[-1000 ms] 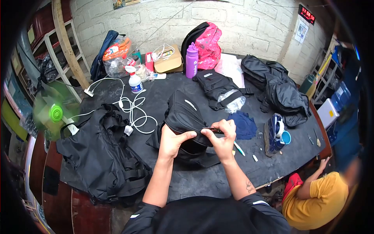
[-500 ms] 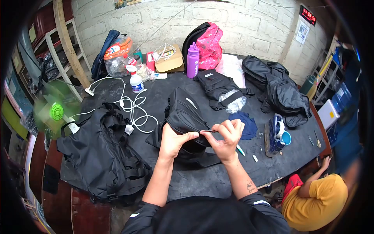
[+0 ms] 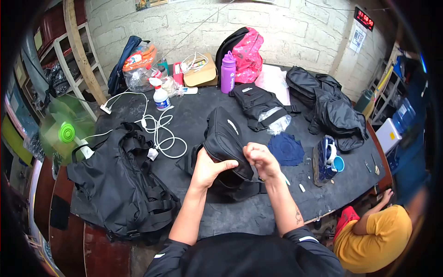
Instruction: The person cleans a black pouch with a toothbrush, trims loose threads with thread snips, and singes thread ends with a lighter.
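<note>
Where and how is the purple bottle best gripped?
I'd wrap a hand around the upright body of the purple bottle, below its cap, coming from the near left. The body looks straight-sided, and bare table lies on that side; the pink bag backs it and a black bag crowds the right.

On the table (image 3: 189, 113), clocked from the bag (image 3: 224, 138) before us, we have a drink bottle (image 3: 228, 77) at twelve, a backpack (image 3: 250, 55) behind it; a spray bottle (image 3: 161, 98) at ten; a duffel (image 3: 117, 184) between eight and nine; a cloth (image 3: 286, 150) at three, a cup (image 3: 338, 164) beyond; heaped packs (image 3: 334, 111) at two.
</note>
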`<state>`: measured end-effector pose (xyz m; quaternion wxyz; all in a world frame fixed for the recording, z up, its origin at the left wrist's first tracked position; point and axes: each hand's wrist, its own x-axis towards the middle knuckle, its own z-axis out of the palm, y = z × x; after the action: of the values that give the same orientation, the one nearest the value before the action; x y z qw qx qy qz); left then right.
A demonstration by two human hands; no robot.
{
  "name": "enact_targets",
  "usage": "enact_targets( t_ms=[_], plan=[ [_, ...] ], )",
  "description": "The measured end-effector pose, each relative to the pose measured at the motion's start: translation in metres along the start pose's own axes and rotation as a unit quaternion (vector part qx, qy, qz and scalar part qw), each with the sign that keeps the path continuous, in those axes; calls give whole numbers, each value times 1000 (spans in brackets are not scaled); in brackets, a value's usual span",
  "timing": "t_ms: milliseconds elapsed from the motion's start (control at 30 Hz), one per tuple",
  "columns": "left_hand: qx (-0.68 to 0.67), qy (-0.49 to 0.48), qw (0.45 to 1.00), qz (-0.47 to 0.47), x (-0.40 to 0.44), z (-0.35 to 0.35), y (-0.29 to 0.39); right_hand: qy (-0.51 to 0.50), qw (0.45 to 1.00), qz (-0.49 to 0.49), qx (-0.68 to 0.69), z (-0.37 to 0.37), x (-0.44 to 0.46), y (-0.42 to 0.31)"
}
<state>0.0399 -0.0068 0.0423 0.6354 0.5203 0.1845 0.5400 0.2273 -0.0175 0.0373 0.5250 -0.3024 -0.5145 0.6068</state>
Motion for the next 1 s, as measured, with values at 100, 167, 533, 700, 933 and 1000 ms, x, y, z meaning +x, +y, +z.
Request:
enact_targets(
  t_ms=[100,167,533,700,933,1000],
  plan=[
    [-24,19,999,-20,-2,-5,2,34,991,-71,112,-1,-1,3],
    [-43,31,998,-25,0,-5,2,134,977,-94,-134,9,-7,-6],
    [7,38,999,3,1,4,9,250,705,-339,-570,35,-11,-13],
    [35,19,999,17,0,-4,0,195,916,-200,-288,23,-13,-5],
    [-77,113,991,-16,1,-1,-19,204,884,-152,-393,16,-11,1],
    [314,112,940,76,-3,1,-32,215,914,-67,-338,9,-11,10]
  ],
)
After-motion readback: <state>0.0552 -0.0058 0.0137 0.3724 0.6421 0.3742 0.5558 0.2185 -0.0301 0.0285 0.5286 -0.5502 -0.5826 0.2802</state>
